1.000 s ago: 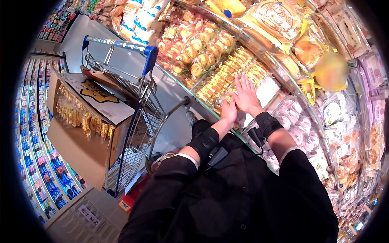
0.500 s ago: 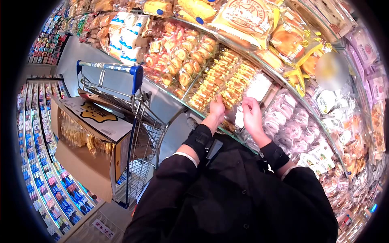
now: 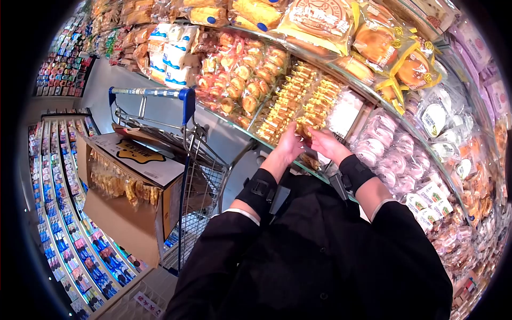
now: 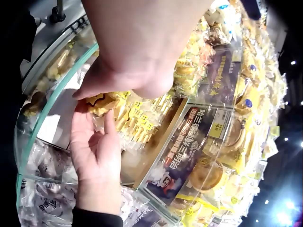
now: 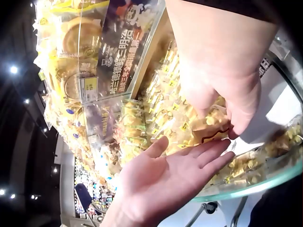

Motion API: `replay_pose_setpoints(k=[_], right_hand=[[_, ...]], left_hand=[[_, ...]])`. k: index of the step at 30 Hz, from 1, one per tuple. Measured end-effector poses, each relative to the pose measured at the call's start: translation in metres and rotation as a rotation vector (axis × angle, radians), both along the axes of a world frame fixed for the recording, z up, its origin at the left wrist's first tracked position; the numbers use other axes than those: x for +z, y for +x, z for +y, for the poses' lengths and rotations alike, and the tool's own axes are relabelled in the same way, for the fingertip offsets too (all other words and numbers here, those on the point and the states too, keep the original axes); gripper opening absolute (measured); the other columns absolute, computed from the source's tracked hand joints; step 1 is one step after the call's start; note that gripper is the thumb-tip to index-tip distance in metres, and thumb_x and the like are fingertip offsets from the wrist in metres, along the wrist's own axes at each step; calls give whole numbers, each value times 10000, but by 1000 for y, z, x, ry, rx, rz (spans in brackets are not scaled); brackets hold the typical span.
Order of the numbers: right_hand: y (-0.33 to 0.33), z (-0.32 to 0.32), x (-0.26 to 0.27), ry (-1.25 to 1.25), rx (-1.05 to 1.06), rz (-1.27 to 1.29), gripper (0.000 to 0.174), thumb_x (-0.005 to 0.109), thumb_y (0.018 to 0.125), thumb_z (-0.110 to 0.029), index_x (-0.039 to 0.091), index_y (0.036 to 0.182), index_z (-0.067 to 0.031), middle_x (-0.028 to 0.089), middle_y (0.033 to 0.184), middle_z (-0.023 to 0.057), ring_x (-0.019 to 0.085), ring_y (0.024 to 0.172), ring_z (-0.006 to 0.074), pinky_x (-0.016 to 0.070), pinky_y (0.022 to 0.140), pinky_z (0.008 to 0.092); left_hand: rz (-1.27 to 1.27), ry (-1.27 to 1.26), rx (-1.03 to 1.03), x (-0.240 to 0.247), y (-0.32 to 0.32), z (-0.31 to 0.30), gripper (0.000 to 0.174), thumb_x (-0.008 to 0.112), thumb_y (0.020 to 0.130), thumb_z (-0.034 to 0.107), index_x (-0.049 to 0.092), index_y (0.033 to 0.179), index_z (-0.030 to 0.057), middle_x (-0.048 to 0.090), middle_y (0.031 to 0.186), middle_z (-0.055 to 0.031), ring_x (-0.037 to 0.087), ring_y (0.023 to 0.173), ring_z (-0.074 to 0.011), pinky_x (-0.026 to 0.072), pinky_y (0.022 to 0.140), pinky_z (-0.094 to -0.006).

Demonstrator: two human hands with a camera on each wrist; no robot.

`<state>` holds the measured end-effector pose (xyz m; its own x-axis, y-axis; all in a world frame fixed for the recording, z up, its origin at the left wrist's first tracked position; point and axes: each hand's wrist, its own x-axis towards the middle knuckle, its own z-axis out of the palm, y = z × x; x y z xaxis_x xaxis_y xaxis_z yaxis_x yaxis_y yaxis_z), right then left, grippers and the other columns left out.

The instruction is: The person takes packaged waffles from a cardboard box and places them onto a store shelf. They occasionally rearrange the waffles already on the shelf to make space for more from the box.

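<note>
Both hands meet at the near edge of a glass-sided bin, over rows of yellow-wrapped snack packets (image 3: 288, 101). My right hand (image 3: 329, 146) pinches one yellow packet (image 5: 210, 130) between thumb and fingers. Palm up beside it, my left hand (image 5: 165, 182) has its fingers stretched out, the tips right at that packet's lower edge. In the left wrist view the packet (image 4: 102, 105) shows between the two hands, partly covered by my left hand. A white sheet (image 3: 345, 114) lies at the right of the rows.
On my left stands a shopping cart (image 3: 184, 106) bearing an open cardboard box (image 3: 125, 218) with hanging bagged snacks. Red-tinted bagged pastries (image 3: 240, 74) fill the bin left of the rows; pale wrapped buns (image 3: 384, 141) lie to the right. Larger packaged breads (image 3: 320, 24) sit behind the glass divider.
One second ago my right hand lay flat over the packets near my left hand. The hands then drew apart; now they are together, with a packet in my right fingers. The head view has shifted.
</note>
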<state>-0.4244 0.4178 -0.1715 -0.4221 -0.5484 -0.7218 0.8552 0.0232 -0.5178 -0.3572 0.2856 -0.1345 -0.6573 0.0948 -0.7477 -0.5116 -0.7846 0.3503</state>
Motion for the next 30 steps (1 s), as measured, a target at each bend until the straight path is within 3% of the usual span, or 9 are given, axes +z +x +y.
replay_pose_setpoints(k=[6,8,9,10,13,15,22,28,30], right_hand=[[-4,1,-9,137,78,-61,406,589,822,-388,538,1048,-55,615,942,117,601,914,207,480,801,373],[6,0,10,508,-300,-65,440,516,779,-490,544,1024,-126,603,983,97,533,1032,169,377,918,435],[3,13,-7,309,-316,-15,613,465,739,-544,449,1207,-150,508,1195,120,407,1179,173,227,1016,447],[9,3,53,143,-383,-37,766,399,774,-572,246,1379,-128,292,1416,104,264,1300,217,129,1070,428],[-4,-3,11,253,-537,96,730,361,830,-560,276,1371,-76,282,1427,111,250,1310,200,137,1079,377],[-9,-12,7,118,-417,8,896,309,804,-695,25,1442,-133,-2,1510,46,-38,1379,210,-16,1088,424],[1,-42,4,170,-361,50,902,261,829,-702,8,1434,-82,-33,1507,52,-41,1376,205,-8,1089,391],[-2,-33,-4,101,-416,81,858,270,852,-672,177,1402,-20,225,1448,115,173,1323,205,122,1073,347],[-2,-16,-8,-187,-329,68,893,272,849,-676,115,1409,1,145,1471,149,131,1343,210,120,1078,353]], left_hand=[[-76,-321,29,-45,-8,7,350,361,955,356,483,1025,35,543,906,-120,535,760,-235,433,661,-365],[-87,-333,59,-41,-8,11,323,373,954,334,486,1001,36,538,875,-104,524,719,-219,422,617,-347],[-100,-347,87,-39,-8,12,296,385,954,313,488,977,37,534,843,-88,512,678,-204,411,573,-328],[-98,-347,90,-39,-7,13,296,385,954,313,488,977,37,534,843,-88,512,678,-204,411,573,-328],[-75,-363,125,-36,-4,17,281,399,950,294,482,1030,37,544,888,-87,524,711,-213,434,600,-347],[-145,-393,126,-31,-3,20,272,436,939,268,467,1091,43,552,927,-83,537,729,-214,456,625,-366],[-121,-408,243,-30,-1,27,316,529,908,196,432,1121,-15,532,1010,-122,558,840,-229,492,665,-369],[-131,-359,242,-13,-11,26,356,524,913,213,425,1140,-42,520,1081,-134,560,918,-256,492,755,-428],[-140,-337,252,-9,-18,26,359,516,917,218,425,1147,-42,527,1079,-132,559,927,-255,487,764,-444]])
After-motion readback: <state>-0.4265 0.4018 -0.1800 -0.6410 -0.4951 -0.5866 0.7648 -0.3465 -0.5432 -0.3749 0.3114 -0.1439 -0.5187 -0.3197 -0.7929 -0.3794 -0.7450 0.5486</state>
